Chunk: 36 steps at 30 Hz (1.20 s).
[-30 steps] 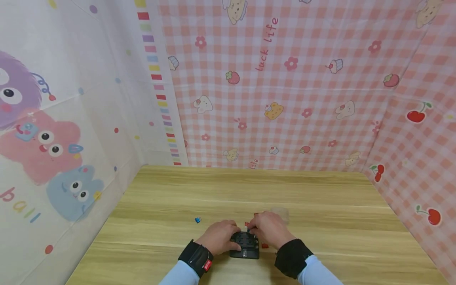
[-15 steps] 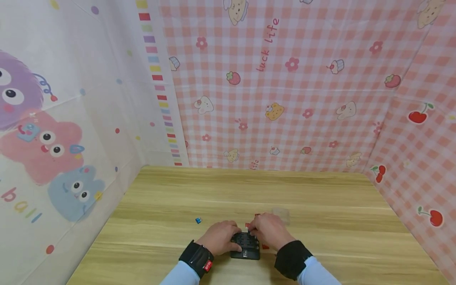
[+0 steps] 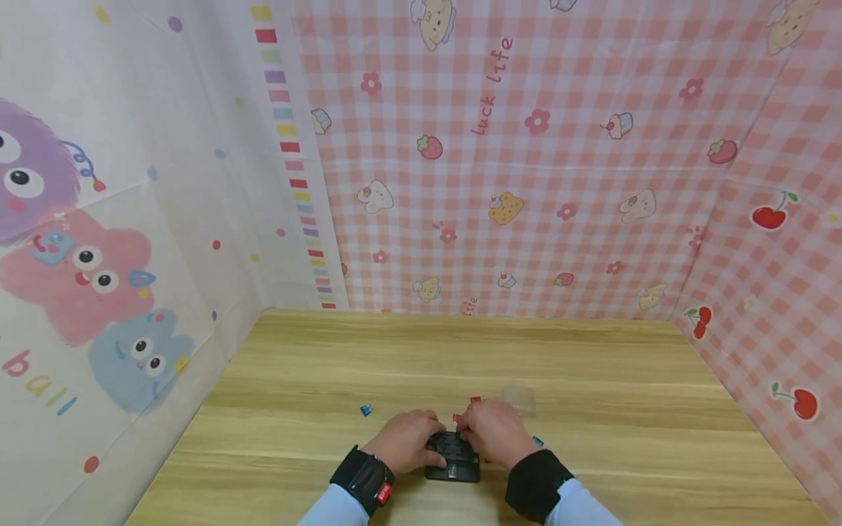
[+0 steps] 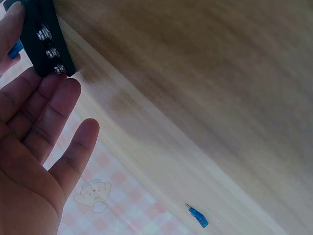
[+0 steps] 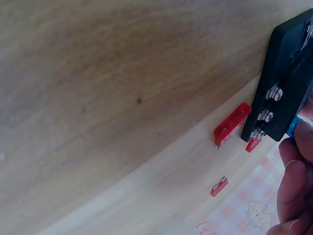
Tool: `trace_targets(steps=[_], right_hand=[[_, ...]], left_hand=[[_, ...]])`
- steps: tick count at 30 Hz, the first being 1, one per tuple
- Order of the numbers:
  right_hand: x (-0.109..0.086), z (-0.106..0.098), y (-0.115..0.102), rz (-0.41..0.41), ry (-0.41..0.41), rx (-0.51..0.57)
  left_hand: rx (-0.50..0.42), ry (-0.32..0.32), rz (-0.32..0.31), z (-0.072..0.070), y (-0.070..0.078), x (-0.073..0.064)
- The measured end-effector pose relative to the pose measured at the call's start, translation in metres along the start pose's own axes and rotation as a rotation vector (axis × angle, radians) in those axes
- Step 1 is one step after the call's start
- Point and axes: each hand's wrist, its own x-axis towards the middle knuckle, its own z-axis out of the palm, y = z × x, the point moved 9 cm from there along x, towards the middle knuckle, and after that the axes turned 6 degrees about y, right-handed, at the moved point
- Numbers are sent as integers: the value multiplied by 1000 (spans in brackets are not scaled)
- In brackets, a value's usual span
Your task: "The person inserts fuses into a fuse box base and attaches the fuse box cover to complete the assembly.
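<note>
A black fuse block with screw terminals lies on the table between both hands. My left hand grips its left side, the thumb near the front and the fingers at the far end. In the left wrist view those fingers touch the end of the block. At the block's far right end, my right hand pinches a small blue blade fuse. The right wrist view shows this fuse against the block, mostly covered by fingertips; whether it sits in a slot I cannot tell.
Red blade fuses lie beside and beyond the block. One blue fuse lies to the left, another blue piece right of my right hand. A clear flat cover lies behind. Patterned cloth borders the wooden table.
My right hand has shifted slightly down over the block's far end, uncovering a blue piece to its right and more of a red fuse behind. The left hand keeps its grip.
</note>
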Motion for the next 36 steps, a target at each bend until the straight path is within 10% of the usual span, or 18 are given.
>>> trace_targets(steps=[36], right_hand=[[1,5,-1,10,-18,-34]], left_hand=[[-10,-1,4,-2,1,1]])
